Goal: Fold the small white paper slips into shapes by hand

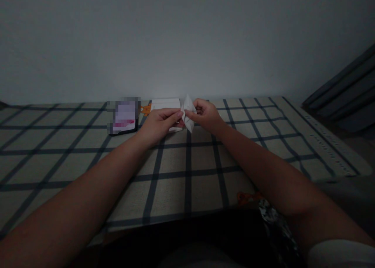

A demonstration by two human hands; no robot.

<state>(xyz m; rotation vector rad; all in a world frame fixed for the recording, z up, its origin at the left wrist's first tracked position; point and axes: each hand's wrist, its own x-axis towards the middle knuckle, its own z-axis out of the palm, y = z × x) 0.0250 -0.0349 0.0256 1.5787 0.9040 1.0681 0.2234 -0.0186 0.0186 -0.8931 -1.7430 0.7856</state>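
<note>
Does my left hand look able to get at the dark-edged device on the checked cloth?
Probably yes: only checked cloth shows between your left hand and the dark-edged device. That hand pinches a white folded piece, though, so may need freeing.

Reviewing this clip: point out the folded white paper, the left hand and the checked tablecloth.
Folded white paper (pixel 188 104): head view, on its upper part.
Left hand (pixel 158 123): head view, on the back of the hand.
Checked tablecloth (pixel 181 193): head view, on a pale square near the front edge.
</note>
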